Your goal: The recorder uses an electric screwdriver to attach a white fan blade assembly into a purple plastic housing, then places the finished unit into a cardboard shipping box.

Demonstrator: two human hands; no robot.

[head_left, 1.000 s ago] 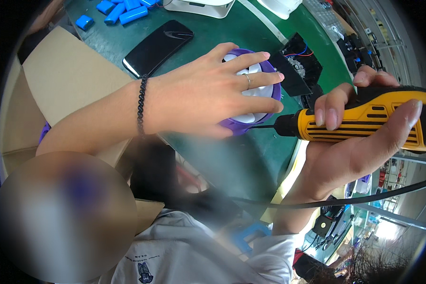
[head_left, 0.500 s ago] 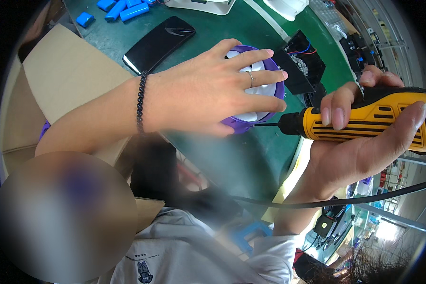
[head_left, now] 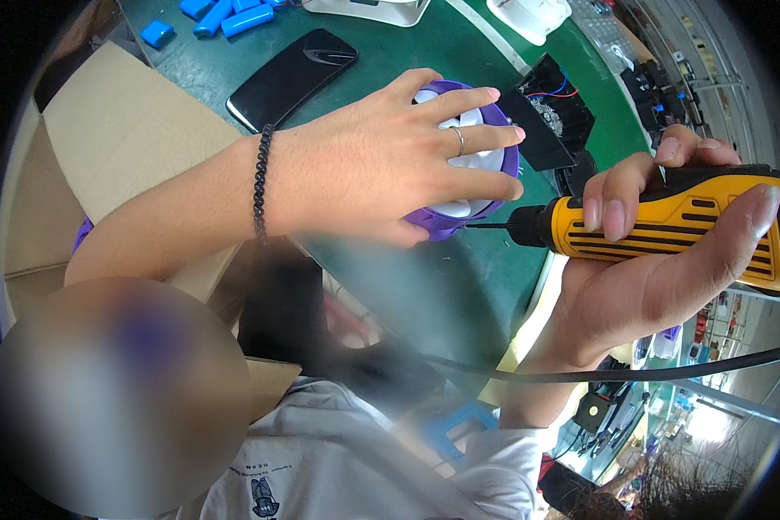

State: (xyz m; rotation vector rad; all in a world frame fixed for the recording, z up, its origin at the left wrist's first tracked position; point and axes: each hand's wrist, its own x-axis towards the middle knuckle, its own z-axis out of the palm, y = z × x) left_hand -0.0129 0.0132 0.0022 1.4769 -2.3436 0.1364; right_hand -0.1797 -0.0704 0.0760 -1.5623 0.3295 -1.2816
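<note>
My left hand (head_left: 355, 165) is spread over a round purple housing (head_left: 442, 224) with white parts inside, gripping it by its rim. Much of the housing is hidden beneath the palm and fingers. On the right, my right hand (head_left: 646, 290) holds a yellow and black power screwdriver (head_left: 702, 221), its thumb along the body. The tool lies level, pointing left. Its thin dark bit (head_left: 488, 226) reaches the lower right side of the housing; whether it sits in a screw is too small to tell.
Beyond the left wrist lies a black phone (head_left: 290, 78), with several blue battery packs (head_left: 247, 21) farther back. A black box (head_left: 546, 117) of small metal pieces stands beside the housing. An opened cardboard box (head_left: 130, 130) is at left. A black cable (head_left: 624, 375) crosses below the right hand.
The screwdriver and right hand have shifted very slightly left, and the housing has moved up by a hair. The bit still meets the housing's side.
</note>
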